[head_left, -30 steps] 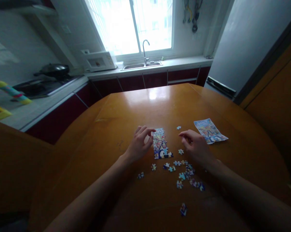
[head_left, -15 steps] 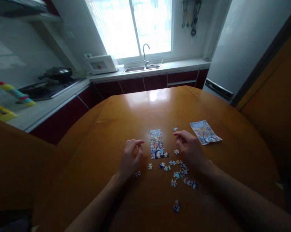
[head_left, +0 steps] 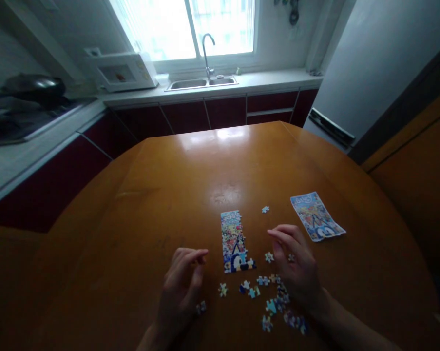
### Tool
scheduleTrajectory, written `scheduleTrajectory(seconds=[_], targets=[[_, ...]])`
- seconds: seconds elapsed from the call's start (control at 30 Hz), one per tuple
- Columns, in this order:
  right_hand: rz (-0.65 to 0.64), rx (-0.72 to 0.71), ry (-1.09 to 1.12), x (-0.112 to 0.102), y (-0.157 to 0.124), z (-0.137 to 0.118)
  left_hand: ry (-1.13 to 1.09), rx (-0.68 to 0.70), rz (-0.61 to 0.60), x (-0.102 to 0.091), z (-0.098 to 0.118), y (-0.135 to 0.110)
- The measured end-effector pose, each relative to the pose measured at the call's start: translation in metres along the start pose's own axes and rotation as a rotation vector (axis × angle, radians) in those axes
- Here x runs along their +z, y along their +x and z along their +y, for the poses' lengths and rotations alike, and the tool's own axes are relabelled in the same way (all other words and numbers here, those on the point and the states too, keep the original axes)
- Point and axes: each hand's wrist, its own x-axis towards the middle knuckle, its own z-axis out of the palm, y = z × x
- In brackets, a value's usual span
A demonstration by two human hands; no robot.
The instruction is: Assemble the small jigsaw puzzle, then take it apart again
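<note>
A partly assembled jigsaw puzzle point(head_left: 233, 239) lies upright as a narrow strip in the middle of the table, its right edge uneven. My left hand point(head_left: 181, 282) is to its left, fingers bent and thumb apart, with nothing seen in it. Beside that hand's thumb is a puzzle piece point(head_left: 201, 307). My right hand point(head_left: 296, 263) hovers right of the strip, thumb and index finger apart. A small piece point(head_left: 292, 257) shows in the gap by its palm; whether the hand touches it I cannot tell. Loose pieces point(head_left: 271, 306) are scattered below, partly hidden by the right hand.
A creased picture sheet point(head_left: 317, 217) lies right of my right hand. One single piece point(head_left: 265, 209) sits above the others. Beyond the wooden table point(head_left: 190, 175) are a counter with a sink point(head_left: 188, 84), a microwave point(head_left: 121, 73), a wok point(head_left: 33, 87) and a fridge point(head_left: 366, 63).
The view has tipped downward and closer to the table. Both hands stay on either side of the strip. A small piece now shows by my right palm. The assembled strip looks the same.
</note>
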Motion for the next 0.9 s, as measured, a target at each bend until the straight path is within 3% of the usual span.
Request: scheduleTrajectory(seconds=[0.27,0.67,0.9], targets=[[0.044,-0.057,-0.003,-0.0055,-0.0082,-0.0047,-0.016,-0.078,0.045,-0.0041,-0.0008,-0.0019],[0.153,-0.187,-0.045,-0.0064,-0.0021,-0.0110,0.074,0.145,0.085,0.0021,0.0064,0.0034],[0.160,-0.197,-0.039,-0.0045,-0.0034,-0.0103,0.089,0.144,0.097,0.0023,0.0062,0.0034]])
